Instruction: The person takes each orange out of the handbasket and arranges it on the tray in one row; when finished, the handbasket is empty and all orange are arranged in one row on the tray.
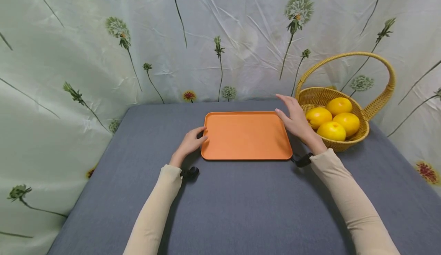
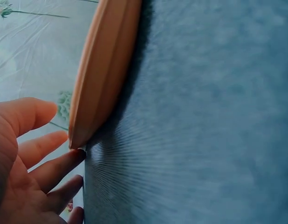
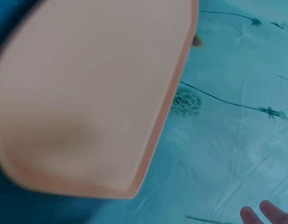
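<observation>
A flat orange tray (image 1: pixel 246 136) with a low rim lies on the grey-blue cloth of the table. My left hand (image 1: pixel 191 141) is at its left edge, the fingertips right at the rim. In the left wrist view the thumb and fingers (image 2: pixel 51 170) of that hand are spread beside the tray's corner (image 2: pixel 99 93), not curled round it. My right hand (image 1: pixel 297 119) hovers by the tray's right edge, its fingers extended and holding nothing. Only two fingertips (image 3: pixel 270 212) of it show in the right wrist view, apart from the tray (image 3: pixel 88 93).
A yellow wicker basket (image 1: pixel 366 134) with a tall arched handle stands at the right, close beside my right hand and forearm. Several round yellow-orange fruits (image 1: pixel 331 131) lie in it. Behind the table (image 1: pixel 248 209) hangs a pale curtain (image 1: pixel 151 25) printed with dandelions.
</observation>
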Demonstrator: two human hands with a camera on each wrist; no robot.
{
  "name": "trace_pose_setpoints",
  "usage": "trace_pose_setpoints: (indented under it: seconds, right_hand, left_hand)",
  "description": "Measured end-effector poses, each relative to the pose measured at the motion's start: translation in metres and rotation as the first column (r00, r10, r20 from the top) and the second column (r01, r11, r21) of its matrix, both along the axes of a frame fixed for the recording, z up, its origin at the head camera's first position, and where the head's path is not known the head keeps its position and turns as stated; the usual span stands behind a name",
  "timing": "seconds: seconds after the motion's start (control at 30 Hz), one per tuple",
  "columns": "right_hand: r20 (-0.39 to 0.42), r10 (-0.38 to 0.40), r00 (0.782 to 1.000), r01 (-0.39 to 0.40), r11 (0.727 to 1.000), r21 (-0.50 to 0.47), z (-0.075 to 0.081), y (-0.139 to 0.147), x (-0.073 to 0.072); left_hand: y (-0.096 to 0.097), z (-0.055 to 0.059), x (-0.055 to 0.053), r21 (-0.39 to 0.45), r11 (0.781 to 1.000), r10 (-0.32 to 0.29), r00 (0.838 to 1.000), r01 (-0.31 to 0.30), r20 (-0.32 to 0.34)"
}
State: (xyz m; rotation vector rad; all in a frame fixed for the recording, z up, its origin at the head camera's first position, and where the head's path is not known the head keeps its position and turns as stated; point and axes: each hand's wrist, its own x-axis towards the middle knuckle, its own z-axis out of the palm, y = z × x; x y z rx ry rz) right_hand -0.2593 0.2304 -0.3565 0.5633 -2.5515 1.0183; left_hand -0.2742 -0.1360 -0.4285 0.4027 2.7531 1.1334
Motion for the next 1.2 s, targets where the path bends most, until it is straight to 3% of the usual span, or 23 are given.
trace_pose_setpoints:
  seconds: [0.27,0.63,1.0,1.2]
  right_hand:
    - [-0.058,-0.092,0.994,0.087,0.993,-0.081,-0.001,0.024,0.02]
    - [-0.024,-0.229,0.973,0.223,0.964,-0.144,-0.001,0.059,0.044]
    - [-0.012,-0.339,0.941,0.335,0.935,-0.116,-0.003,0.094,0.058]
    - [0.028,-0.372,0.928,0.373,0.924,-0.086,-0.007,0.107,0.061]
  left_hand:
    - [-0.005,-0.005,0.007,0.002,1.0,-0.018,1.0,0.018,-0.024]
    - [-0.01,-0.01,0.017,0.002,0.999,-0.039,0.996,0.039,-0.077]
    - [-0.012,-0.016,0.022,0.008,0.999,-0.041,0.992,0.042,-0.117]
    - [-0.014,-0.017,0.022,0.019,0.999,-0.035,0.995,0.037,-0.092]
